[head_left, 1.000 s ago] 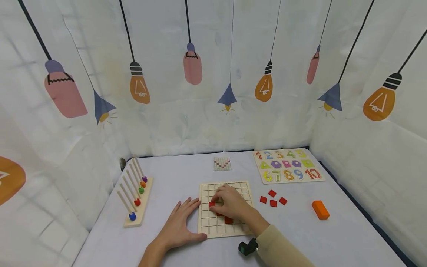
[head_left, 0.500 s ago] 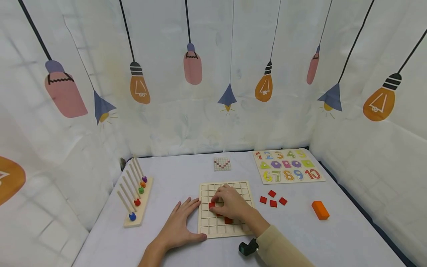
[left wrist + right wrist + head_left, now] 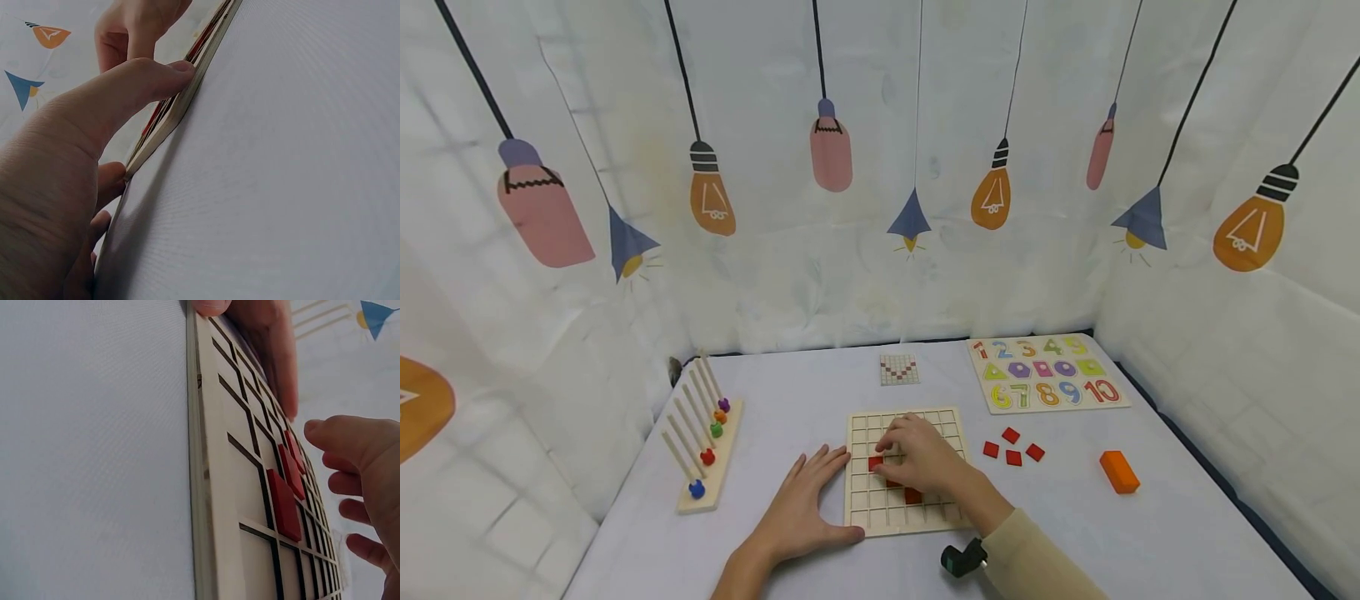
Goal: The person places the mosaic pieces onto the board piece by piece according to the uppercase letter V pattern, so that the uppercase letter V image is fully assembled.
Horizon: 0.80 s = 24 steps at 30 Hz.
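A wooden grid board (image 3: 887,522) lies in the middle of the table. Three red square tiles sit in its cells on a diagonal; the front tile (image 3: 913,497) and the left tile (image 3: 876,463) flank a partly covered one. My left hand (image 3: 799,510) has its fingers spread along the board's left side, the thumb on the near left corner. Over the grid hovers my right hand (image 3: 922,457), fingers loosely bent. In the right wrist view that hand (image 3: 365,465) stands apart from the tiles, nothing between thumb and fingers.
Loose red tiles (image 3: 1013,458) lie right of the board. Farther right are an orange block (image 3: 1120,472) and a number puzzle (image 3: 1048,372). A pattern card (image 3: 899,369) lies behind; a peg stand (image 3: 715,467) with beads is left. A black device (image 3: 962,558) sits by the right sleeve.
My right thumb and fingers have let go of the left red tile, which stays in its cell, and lifted slightly. The left hand holds its place.
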Motion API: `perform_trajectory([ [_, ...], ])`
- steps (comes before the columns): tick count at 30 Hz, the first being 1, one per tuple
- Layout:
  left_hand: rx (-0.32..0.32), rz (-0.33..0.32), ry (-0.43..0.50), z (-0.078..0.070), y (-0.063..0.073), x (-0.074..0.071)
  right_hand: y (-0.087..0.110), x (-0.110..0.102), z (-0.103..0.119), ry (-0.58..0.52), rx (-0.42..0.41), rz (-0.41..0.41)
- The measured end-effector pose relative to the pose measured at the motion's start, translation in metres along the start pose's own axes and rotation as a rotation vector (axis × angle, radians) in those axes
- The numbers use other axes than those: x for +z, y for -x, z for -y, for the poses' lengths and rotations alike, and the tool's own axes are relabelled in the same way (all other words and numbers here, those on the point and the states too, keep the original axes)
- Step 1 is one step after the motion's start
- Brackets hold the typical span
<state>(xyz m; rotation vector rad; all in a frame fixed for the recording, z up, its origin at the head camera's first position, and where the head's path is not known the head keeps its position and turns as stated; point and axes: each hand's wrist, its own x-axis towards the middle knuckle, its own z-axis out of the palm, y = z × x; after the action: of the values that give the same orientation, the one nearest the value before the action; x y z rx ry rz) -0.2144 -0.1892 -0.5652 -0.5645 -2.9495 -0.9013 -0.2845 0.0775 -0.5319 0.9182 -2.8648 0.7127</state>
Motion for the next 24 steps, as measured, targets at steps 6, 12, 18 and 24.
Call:
perform_trajectory([
  [6, 0.001, -0.011, -0.002, 0.0, 0.001, 0.0, 0.01, -0.014, -0.003, -0.052, 0.035, -0.017],
  [12, -0.001, -0.015, -0.001, 0.0, 0.001, 0.0, 0.024, -0.026, -0.013, -0.075, 0.048, -0.059],
  [18, -0.016, -0.01, -0.01, -0.001, 0.001, 0.0, 0.036, -0.033, -0.028, -0.094, 0.064, -0.113],
  [24, -0.023, -0.008, -0.007, -0.003, 0.002, 0.0, 0.048, -0.04, -0.042, -0.099, 0.116, -0.125],
])
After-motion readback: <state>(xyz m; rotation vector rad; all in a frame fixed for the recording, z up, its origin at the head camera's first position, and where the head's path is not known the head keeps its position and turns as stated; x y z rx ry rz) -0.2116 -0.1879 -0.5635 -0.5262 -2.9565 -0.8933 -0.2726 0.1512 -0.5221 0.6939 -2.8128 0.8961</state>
